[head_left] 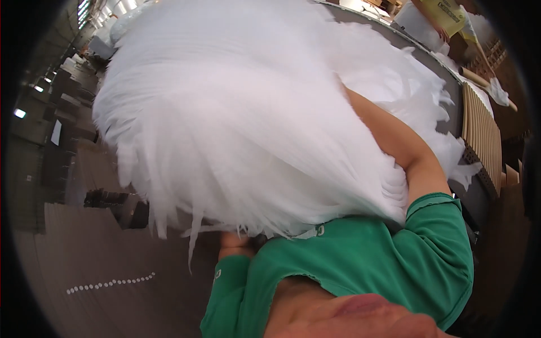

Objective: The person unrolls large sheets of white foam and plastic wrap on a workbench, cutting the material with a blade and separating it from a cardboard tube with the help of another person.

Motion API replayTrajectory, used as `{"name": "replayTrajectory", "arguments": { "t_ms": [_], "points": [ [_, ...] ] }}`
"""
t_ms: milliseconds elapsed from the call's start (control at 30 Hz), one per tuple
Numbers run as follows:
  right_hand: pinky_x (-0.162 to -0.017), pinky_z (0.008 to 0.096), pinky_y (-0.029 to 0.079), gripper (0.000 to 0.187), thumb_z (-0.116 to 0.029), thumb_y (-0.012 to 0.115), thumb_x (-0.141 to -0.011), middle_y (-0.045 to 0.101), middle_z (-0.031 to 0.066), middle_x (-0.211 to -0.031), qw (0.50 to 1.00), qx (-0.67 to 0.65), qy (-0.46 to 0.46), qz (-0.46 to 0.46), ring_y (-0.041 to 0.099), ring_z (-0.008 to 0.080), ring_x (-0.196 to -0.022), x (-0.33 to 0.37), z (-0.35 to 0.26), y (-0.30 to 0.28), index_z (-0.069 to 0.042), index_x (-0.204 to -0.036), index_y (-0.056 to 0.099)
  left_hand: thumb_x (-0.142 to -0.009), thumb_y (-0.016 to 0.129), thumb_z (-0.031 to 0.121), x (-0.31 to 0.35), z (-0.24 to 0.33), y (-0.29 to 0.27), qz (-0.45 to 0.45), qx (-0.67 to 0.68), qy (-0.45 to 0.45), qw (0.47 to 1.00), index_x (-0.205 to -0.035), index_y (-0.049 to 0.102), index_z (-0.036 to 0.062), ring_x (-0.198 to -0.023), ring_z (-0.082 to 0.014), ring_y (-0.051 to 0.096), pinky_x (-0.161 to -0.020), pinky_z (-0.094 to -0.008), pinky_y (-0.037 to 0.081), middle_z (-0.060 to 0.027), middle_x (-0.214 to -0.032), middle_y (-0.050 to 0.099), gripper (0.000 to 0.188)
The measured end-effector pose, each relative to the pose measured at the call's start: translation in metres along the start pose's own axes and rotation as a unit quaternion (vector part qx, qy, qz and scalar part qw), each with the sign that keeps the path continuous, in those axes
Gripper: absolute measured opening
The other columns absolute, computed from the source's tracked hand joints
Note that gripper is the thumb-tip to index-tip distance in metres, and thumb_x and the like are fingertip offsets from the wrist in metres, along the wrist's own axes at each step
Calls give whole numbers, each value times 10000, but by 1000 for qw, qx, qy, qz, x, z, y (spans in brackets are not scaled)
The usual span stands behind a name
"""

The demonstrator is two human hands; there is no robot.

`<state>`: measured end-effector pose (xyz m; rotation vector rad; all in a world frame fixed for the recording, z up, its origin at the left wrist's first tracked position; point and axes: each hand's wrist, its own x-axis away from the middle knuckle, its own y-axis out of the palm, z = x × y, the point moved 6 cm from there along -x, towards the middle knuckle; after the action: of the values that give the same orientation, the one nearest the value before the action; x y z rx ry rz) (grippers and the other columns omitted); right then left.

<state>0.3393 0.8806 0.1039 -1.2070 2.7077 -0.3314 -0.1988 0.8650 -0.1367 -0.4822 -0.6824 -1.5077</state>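
A big, thick stack of thin white sheets (pixel 242 112), limp and ragged at the edges, fills the middle of the view and leans against my green shirt (pixel 349 248). Around its right side wraps my right forearm (pixel 389 124); the hand is buried behind the sheets. Only a short piece of my left forearm (pixel 232 244) shows under the stack's lower edge, and that hand is covered too. The fingers of both hands are hidden. Loose strips hang from the lower left edge. More white sheets (pixel 406 73) lie beyond my right arm on a dark table (pixel 389 35).
Stacked corrugated cardboard (pixel 482 135) stands at the right beside the table. Behind it are a cardboard tube (pixel 474 77) and a person's hand (pixel 443 35) near something yellow. At the lower left, a row of white dots (pixel 112 283) crosses a brown surface.
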Motion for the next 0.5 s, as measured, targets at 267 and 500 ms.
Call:
{"name": "replayTrajectory", "arguments": {
  "t_ms": [267, 500],
  "points": [
    [-764, 313, 480, 263, -247, 455, -943, 646, 91, -983, 992, -78, -31, -99, 595, 178, -824, 19, -70, 148, -24, -1019, 573, -895, 480, 185, 48, 15, -96, 81, 26, 31, 996, -1065, 599, 60, -909, -278, 574, -793, -382, 480, -92, -1015, 607, 243],
    [-757, 312, 481, 260, -245, 456, -943, 645, 92, -977, 977, -138, -41, -155, 594, 178, -818, 11, -103, 232, -24, -1021, 570, -894, 483, 187, 68, 57, -123, 137, 11, 69, 988, -1071, 601, 61, -920, -281, 573, -800, -381, 479, -94, -1030, 605, 247]
  ]
}}
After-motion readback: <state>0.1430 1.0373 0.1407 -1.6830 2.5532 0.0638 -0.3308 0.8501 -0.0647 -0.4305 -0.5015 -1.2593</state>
